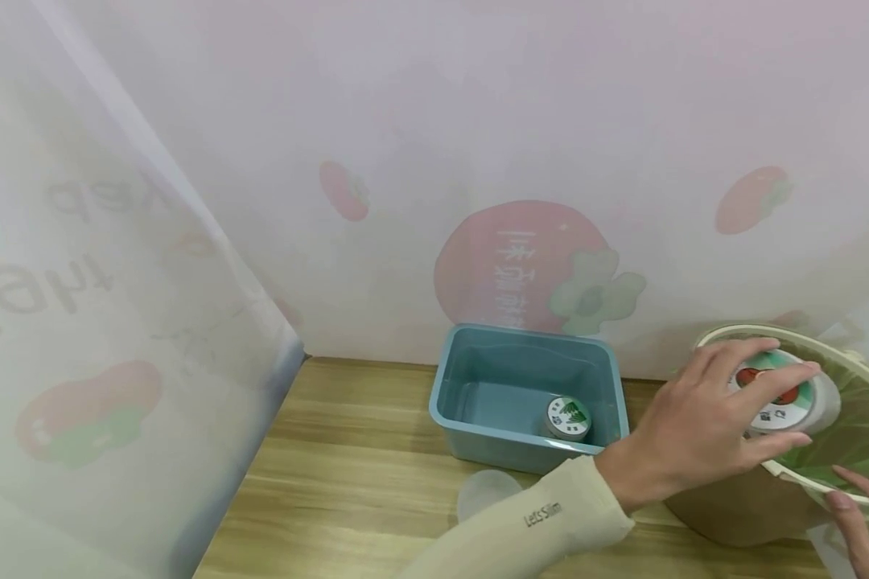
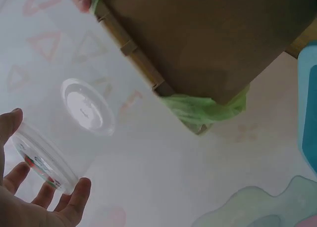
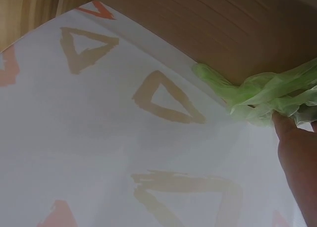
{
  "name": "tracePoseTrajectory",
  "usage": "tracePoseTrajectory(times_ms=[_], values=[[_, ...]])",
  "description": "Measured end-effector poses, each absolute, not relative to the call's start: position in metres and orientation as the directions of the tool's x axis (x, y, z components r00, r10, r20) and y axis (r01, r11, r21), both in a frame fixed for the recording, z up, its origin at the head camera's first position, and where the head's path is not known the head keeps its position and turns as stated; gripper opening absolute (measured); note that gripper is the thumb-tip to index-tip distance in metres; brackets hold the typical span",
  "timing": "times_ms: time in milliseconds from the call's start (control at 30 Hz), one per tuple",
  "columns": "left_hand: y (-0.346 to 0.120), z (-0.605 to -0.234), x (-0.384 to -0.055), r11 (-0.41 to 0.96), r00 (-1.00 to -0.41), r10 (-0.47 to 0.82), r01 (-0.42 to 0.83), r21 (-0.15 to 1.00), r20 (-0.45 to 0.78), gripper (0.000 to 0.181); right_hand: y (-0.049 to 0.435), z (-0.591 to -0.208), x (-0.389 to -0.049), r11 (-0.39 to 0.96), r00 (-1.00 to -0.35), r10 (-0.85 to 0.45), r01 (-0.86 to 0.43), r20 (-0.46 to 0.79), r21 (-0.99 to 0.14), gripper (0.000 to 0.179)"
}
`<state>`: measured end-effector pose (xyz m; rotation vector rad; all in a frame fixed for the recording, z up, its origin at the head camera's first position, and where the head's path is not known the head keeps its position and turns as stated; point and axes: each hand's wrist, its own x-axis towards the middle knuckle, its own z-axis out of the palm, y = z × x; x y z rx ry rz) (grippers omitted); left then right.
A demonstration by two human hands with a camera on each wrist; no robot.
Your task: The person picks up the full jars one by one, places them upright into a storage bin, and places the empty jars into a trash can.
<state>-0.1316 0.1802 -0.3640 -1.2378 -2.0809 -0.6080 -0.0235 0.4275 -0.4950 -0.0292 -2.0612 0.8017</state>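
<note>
In the head view my left hand (image 1: 695, 414) grips a round clear plastic tub (image 1: 785, 392) with a red and green printed lid. It holds the tub tilted over the mouth of a bin (image 1: 724, 507) lined with a thin green bag (image 1: 843, 438). The left wrist view shows the left fingers round the lid end and the tub's clear base pointing away. At the bin's near rim, my right hand (image 1: 865, 515) rests with fingers spread and fairly straight. In the right wrist view, a digit touches the gathered green bag on the bin's outside.
Left of the bin stands a blue basin (image 1: 471, 438) with a second round tub (image 1: 568, 418), green and white on top, inside. A translucent disc (image 1: 487, 492) lies on the wooden table (image 1: 333, 474), partly behind the left sleeve. Printed sheeting (image 1: 376, 281) hangs behind.
</note>
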Motion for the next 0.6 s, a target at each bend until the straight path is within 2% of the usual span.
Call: tracePoseTrajectory(times_ms=[333,600], values=[[0.208,-0.384,-0.136,0.452,-0.327,0.711,0.891,-0.047,0.623,0.079,0.423,-0.498,-0.022,0.79,-0.61,0.337,-0.232,0.718,-0.568,0.04],[0.222,-0.394,-0.14,0.425,-0.332,0.728,0.905,-0.015,0.599,0.073,0.419,-0.496,-0.02,0.794,-0.649,0.365,-0.158,0.668,-0.586,0.037]])
